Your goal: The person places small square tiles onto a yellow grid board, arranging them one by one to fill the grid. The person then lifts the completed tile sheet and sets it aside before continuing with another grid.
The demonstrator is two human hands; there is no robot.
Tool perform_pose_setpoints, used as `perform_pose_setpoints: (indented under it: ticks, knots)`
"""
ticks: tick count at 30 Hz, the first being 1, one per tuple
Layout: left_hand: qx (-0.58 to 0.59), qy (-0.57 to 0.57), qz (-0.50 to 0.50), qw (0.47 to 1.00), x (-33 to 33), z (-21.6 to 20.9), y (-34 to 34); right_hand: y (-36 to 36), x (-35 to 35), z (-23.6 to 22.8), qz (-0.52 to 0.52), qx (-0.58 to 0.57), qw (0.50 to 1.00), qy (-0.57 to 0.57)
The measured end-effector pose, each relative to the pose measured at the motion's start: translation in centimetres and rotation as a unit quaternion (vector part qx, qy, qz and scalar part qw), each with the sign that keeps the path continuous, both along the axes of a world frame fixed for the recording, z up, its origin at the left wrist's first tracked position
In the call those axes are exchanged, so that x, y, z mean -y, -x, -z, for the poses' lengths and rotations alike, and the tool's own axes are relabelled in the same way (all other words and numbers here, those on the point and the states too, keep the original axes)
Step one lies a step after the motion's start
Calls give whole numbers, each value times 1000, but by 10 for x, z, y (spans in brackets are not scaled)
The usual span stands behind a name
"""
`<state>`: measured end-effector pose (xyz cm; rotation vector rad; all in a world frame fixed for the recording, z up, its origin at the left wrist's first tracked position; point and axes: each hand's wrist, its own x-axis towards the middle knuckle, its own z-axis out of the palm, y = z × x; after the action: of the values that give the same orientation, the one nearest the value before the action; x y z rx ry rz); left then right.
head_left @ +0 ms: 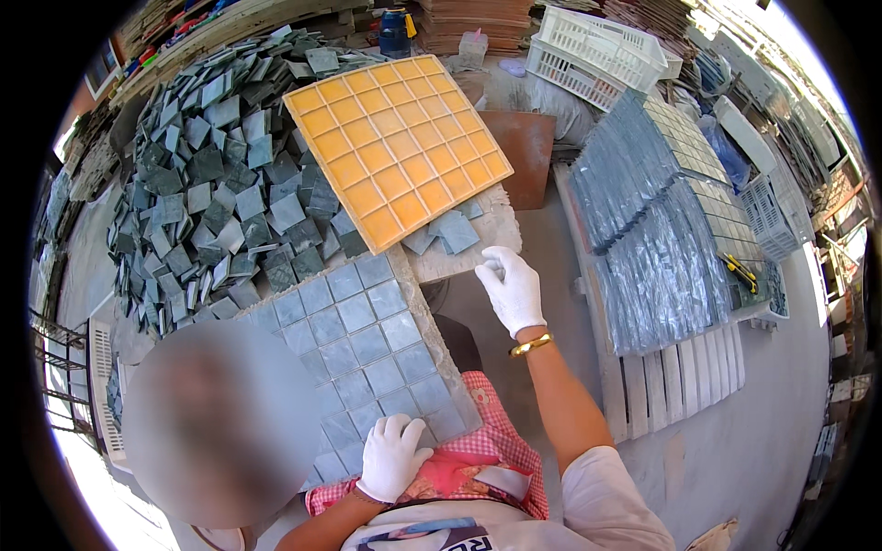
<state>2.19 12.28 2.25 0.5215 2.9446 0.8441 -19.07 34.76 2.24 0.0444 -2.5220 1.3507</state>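
My left hand (393,457), in a white glove, rests on the near edge of a sheet of grey-blue square tiles (367,342), its fingers slightly bent and nothing visible in them. The tiles lie in even rows on a board with a rough grey edge. My right hand (511,292), also gloved, hangs in the air right of the sheet, its fingers loosely curled and apart; I see nothing held. Just left of it, a few loose tiles (452,231) lie on a pale slab. A yellow gridded tray (400,147) sits tilted beyond, partly over the slab.
A large heap of loose green-grey tiles (220,184) rises at the left. Wrapped tile stacks (657,248) stand on a pallet (675,381) to the right, with a yellow cutter (740,273) on top. White crates (597,57) are behind. Another person's blurred head (216,422) covers the lower left.
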Motion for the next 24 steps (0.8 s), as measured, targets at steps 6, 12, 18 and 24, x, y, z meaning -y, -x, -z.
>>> perform_pose_setpoints:
  ticks: [6,12,18,24]
  knots:
    - [23,-54,16,998,6,1,-6,54,10,-13,19,86,969,-232]
    - [11,-152,-59,987,16,5,-8,56,27,-7,23,117,954,-276]
    - [-118,-103,-184,971,60,4,8,51,65,-20,-53,-201,949,-239]
    - [-155,-119,-167,966,73,13,6,53,176,-36,-271,-142,934,-186]
